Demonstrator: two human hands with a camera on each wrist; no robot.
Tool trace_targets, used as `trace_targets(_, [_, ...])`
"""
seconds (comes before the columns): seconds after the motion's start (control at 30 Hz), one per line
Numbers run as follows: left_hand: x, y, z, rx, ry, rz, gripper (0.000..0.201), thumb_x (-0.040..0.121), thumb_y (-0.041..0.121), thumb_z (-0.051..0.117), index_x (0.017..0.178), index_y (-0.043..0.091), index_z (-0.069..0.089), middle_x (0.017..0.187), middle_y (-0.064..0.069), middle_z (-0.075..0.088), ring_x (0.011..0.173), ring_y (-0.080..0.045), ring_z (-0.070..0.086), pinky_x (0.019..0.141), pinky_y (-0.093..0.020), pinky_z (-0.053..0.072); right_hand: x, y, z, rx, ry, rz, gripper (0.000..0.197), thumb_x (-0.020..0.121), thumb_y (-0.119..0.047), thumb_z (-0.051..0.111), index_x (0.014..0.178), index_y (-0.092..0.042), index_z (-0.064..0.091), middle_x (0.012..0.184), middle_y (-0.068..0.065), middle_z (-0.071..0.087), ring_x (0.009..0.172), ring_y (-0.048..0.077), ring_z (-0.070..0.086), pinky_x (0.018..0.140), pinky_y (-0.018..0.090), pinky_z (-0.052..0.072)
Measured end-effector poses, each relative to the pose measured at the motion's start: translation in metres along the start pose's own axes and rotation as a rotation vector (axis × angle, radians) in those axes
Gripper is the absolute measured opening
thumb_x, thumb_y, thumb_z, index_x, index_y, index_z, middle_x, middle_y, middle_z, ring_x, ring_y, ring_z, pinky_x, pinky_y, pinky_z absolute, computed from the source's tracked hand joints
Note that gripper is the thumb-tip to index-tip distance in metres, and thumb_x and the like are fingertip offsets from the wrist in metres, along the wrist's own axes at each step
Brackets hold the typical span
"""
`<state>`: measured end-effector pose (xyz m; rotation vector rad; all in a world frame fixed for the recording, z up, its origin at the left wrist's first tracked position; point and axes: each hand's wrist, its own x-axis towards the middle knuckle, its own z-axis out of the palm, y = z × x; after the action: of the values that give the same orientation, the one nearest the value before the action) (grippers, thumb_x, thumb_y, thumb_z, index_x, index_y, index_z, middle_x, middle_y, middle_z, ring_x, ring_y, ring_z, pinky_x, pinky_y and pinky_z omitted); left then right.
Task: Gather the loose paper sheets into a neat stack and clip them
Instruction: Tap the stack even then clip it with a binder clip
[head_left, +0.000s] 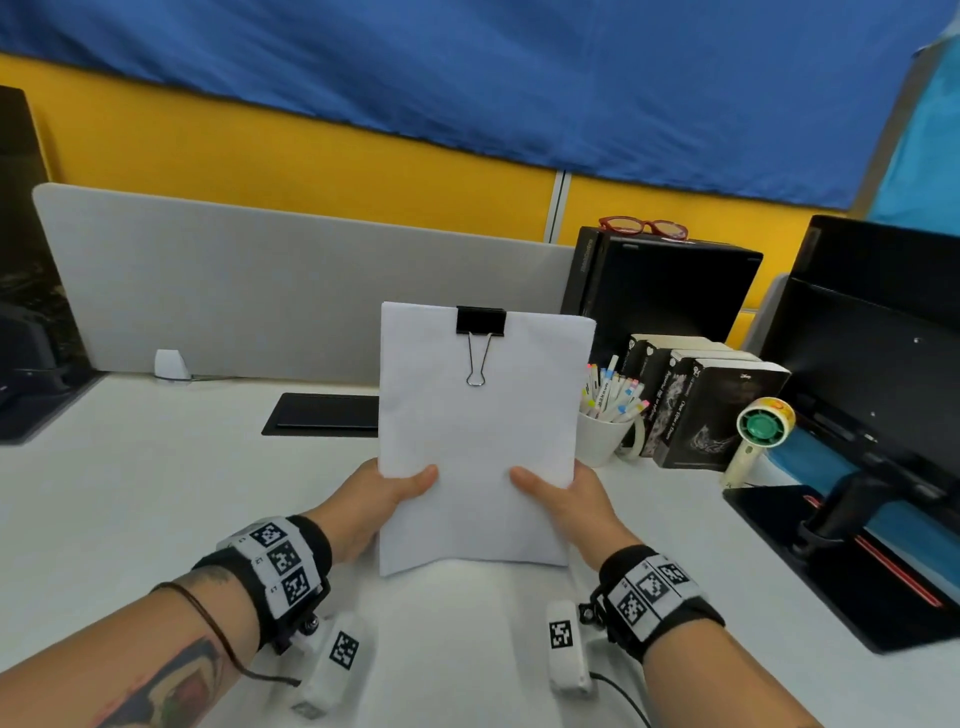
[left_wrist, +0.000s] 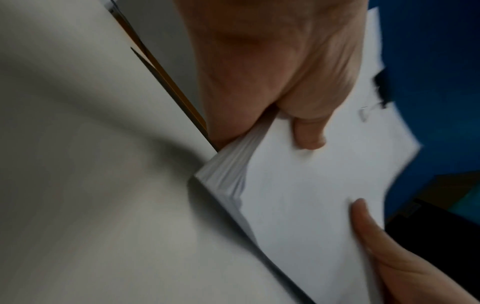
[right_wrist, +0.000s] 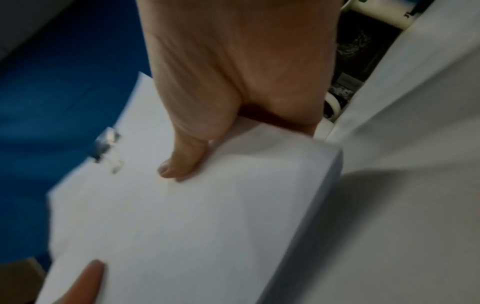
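Note:
A stack of white paper sheets (head_left: 475, 441) stands nearly upright above the white desk (head_left: 130, 509), its bottom edge low over the desk. A black binder clip (head_left: 480, 322) grips the middle of its top edge, its silver handle folded down over the front sheet. My left hand (head_left: 387, 493) holds the stack's left edge, thumb on the front, fingers hidden behind. My right hand (head_left: 558, 493) holds the right edge the same way. In the left wrist view the stack (left_wrist: 298, 185) shows its layered edge under the thumb (left_wrist: 309, 133). In the right wrist view the thumb (right_wrist: 182, 162) presses the stack (right_wrist: 194, 216).
A white cup of coloured pens (head_left: 610, 421), black boxes (head_left: 701, 405) and a small hand fan (head_left: 758, 431) stand to the right. A monitor (head_left: 883, 364) on its stand fills the far right. A black pad (head_left: 327, 413) lies behind the stack, before a grey divider (head_left: 260, 280).

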<state>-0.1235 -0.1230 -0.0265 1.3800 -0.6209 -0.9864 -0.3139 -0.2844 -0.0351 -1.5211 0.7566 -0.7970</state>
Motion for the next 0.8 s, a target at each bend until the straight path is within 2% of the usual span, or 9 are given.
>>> trace_targets(0.13, [-0.003, -0.012, 0.016, -0.065, -0.040, -0.156, 0.029, 0.095, 0.021, 0.070, 0.122, 0.010, 0.068, 0.116, -0.011, 0.077, 0.107, -0.031, 0.073, 0.096, -0.047, 0.056, -0.004, 0.001, -0.019, -0.189, 0.041, -0.025, 0.049, 0.081, -0.040, 0.079, 0.120, -0.015, 0.064, 0.111, -0.002, 0.075, 0.095, 0.011, 0.073, 0.079, 0.027, 0.059])
trace_targets(0.23, [-0.005, -0.025, 0.032, -0.032, -0.026, -0.342, 0.027, 0.094, 0.016, 0.071, 0.117, 0.002, 0.068, 0.108, -0.017, 0.078, 0.103, -0.036, 0.073, 0.090, -0.048, 0.059, -0.010, 0.001, -0.035, -0.414, 0.036, 0.090, 0.079, 0.073, -0.068, 0.072, 0.128, -0.013, 0.060, 0.130, 0.002, 0.066, 0.116, 0.020, 0.064, 0.103, 0.042, 0.051])
trace_targets(0.3, [-0.007, -0.035, 0.040, 0.048, -0.041, -0.423, 0.031, 0.091, 0.012, 0.074, 0.118, -0.002, 0.068, 0.106, -0.019, 0.078, 0.101, -0.037, 0.074, 0.091, -0.049, 0.059, -0.017, 0.001, -0.042, -0.586, 0.018, 0.184, 0.087, 0.086, -0.060, 0.066, 0.149, -0.007, 0.040, 0.153, 0.008, 0.044, 0.139, 0.026, 0.044, 0.115, 0.037, 0.036])
trace_targets(0.4, [-0.009, -0.041, 0.050, 0.180, -0.060, -0.446, 0.038, 0.082, 0.011, 0.077, 0.117, 0.000, 0.067, 0.104, -0.018, 0.078, 0.095, -0.035, 0.076, 0.086, -0.049, 0.062, -0.024, 0.008, -0.061, -0.685, -0.012, 0.270, 0.086, 0.092, -0.053, 0.064, 0.154, -0.005, 0.029, 0.159, 0.009, 0.034, 0.145, 0.026, 0.035, 0.114, 0.033, 0.030])
trace_targets(0.5, [-0.010, -0.029, 0.059, 0.379, -0.074, -0.403, 0.029, 0.087, 0.008, 0.073, 0.114, -0.001, 0.065, 0.094, -0.015, 0.075, 0.069, -0.024, 0.074, 0.058, -0.032, 0.061, -0.034, 0.005, -0.082, -0.709, 0.025, 0.321, 0.079, 0.089, -0.051, 0.068, 0.148, -0.005, 0.041, 0.149, 0.010, 0.047, 0.135, 0.026, 0.047, 0.108, 0.032, 0.036])
trace_targets(0.57, [-0.009, -0.024, 0.064, 0.476, -0.107, -0.404, 0.031, 0.085, 0.006, 0.075, 0.114, -0.003, 0.065, 0.089, -0.015, 0.075, 0.062, -0.020, 0.073, 0.054, -0.028, 0.059, -0.041, 0.001, -0.099, -0.749, 0.018, 0.347, 0.052, 0.089, -0.048, 0.069, 0.121, -0.008, 0.059, 0.120, 0.008, 0.062, 0.105, 0.020, 0.060, 0.095, 0.031, 0.046])
trace_targets(0.67, [-0.010, -0.024, 0.080, 0.559, -0.189, -0.414, 0.032, 0.084, 0.003, 0.078, 0.112, -0.008, 0.069, 0.086, -0.017, 0.078, 0.063, -0.018, 0.075, 0.057, -0.028, 0.061, -0.048, 0.001, -0.129, -0.803, -0.011, 0.393, 0.038, 0.089, -0.050, 0.069, 0.093, -0.014, 0.056, 0.097, 0.001, 0.062, 0.088, 0.017, 0.061, 0.072, 0.026, 0.045])
trace_targets(0.73, [-0.011, -0.026, 0.097, 0.574, -0.215, -0.401, 0.033, 0.085, 0.004, 0.079, 0.112, -0.011, 0.069, 0.084, -0.018, 0.077, 0.062, -0.018, 0.075, 0.063, -0.027, 0.063, -0.051, 0.005, -0.153, -0.866, -0.011, 0.457, 0.049, 0.083, -0.057, 0.069, 0.105, -0.014, 0.058, 0.114, 0.007, 0.066, 0.097, 0.020, 0.063, 0.075, 0.027, 0.045])
trace_targets(0.8, [-0.010, -0.028, 0.115, 0.557, -0.229, -0.387, 0.037, 0.083, 0.006, 0.082, 0.113, -0.012, 0.069, 0.090, -0.018, 0.079, 0.078, -0.025, 0.078, 0.080, -0.032, 0.064, -0.055, 0.004, -0.173, -0.903, -0.002, 0.535, 0.049, 0.083, -0.049, 0.069, 0.113, -0.011, 0.059, 0.115, 0.005, 0.065, 0.095, 0.019, 0.062, 0.074, 0.027, 0.046])
